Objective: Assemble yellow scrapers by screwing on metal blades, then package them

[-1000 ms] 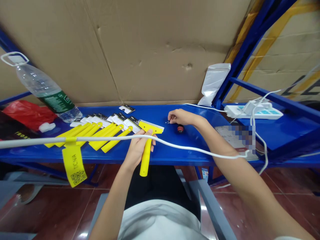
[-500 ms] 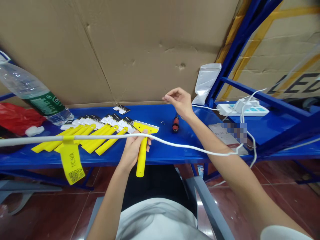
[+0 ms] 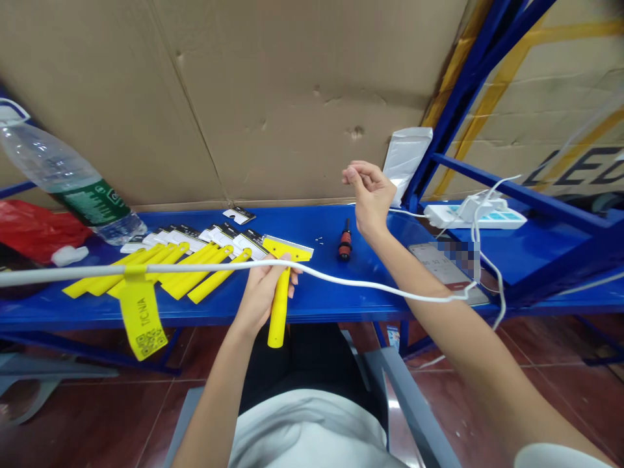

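My left hand [image 3: 260, 289] is closed round a yellow scraper [image 3: 279, 312], just below its head, with the handle pointing down toward me past the shelf's front edge. A metal blade edge shows along the top of that head. Raised over the back of the shelf, my right hand [image 3: 371, 195] has its thumb and fingers pinched together; whatever they may hold is too small to make out. Below it a red-and-black screwdriver [image 3: 345, 244] stands or lies on the blue surface. A few tiny screws [image 3: 319, 241] lie between the scraper and the screwdriver.
Several yellow scrapers [image 3: 209, 283] with cards lie in a row at left on the blue shelf [image 3: 322, 292]. Beyond are a plastic bottle [image 3: 92, 201] and red bag [image 3: 43, 224]. A white cable [image 3: 351, 281] crosses in front; a power strip [image 3: 487, 216] and phone [image 3: 433, 260] sit right.
My right hand has shifted right, away from the scraper, and turned at the wrist with its fingers still pinched. The left hand keeps the scraper in nearly the same place.
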`<state>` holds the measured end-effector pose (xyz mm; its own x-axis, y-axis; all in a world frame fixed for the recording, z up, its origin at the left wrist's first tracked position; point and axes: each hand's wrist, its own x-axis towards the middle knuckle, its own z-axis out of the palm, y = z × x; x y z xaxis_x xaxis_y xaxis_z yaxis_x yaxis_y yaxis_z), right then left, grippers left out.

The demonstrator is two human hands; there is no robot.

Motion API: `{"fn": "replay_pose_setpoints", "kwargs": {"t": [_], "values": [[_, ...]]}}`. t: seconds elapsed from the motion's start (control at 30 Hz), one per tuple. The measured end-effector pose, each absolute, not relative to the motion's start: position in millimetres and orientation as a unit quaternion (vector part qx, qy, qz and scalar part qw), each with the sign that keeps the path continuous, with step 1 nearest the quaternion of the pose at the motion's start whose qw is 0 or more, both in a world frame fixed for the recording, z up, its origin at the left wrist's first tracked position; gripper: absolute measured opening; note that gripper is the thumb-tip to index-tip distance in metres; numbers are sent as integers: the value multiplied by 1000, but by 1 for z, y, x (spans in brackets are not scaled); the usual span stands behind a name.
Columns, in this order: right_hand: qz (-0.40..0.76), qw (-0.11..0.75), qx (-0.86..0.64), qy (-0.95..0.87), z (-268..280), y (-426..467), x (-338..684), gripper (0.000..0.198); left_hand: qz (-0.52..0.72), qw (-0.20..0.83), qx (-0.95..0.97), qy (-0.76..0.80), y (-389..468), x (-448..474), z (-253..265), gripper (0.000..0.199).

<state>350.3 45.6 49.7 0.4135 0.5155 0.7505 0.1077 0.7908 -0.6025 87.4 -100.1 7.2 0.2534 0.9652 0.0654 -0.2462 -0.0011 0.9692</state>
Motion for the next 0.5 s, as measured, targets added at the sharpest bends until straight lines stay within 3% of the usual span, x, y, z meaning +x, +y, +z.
{"fn": "replay_pose_setpoints", "kwargs": {"t": [0.2, 0.5], "values": [[139, 785, -265, -543, 53, 36, 343, 47, 505, 606, 503, 354, -98, 89, 5, 42], [240, 719, -294, -582, 52, 25, 327, 63, 514, 606, 497, 350, -97, 87, 2, 41]]}}
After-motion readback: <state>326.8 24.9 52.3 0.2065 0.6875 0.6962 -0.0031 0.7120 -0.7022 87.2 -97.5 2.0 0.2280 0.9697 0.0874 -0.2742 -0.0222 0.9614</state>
